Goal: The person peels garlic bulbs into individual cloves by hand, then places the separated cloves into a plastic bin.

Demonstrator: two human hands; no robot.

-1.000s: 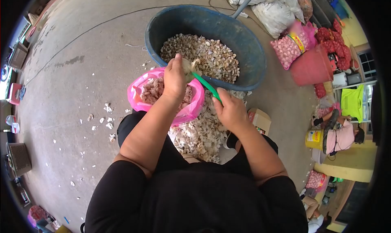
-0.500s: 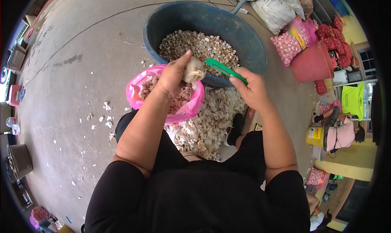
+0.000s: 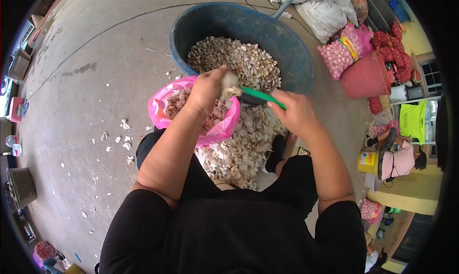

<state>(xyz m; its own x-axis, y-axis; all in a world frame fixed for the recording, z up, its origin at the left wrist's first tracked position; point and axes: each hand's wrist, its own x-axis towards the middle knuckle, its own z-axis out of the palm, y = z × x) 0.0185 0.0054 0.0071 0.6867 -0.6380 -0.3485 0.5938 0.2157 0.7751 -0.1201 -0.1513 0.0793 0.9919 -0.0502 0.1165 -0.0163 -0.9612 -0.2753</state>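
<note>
Garlic bulb (image 3: 230,86) is gripped in the left hand (image 3: 206,91), fingers closed round it. It sits above the far right edge of the pink bag (image 3: 160,106), just on the near side of the blue tub (image 3: 229,18) of cloves. The right hand (image 3: 295,112) is closed on the green-handled tool (image 3: 264,96), whose dark tip meets the bulb. Loose skins (image 3: 241,149) are heaped on the floor (image 3: 86,106) between the legs.

Assessment: the work is best done with the bulb pinched firmly and the left fingertips clear of the tip. The tool should be levered in short, controlled strokes away from the palm, with the bulb held over the bag.
</note>
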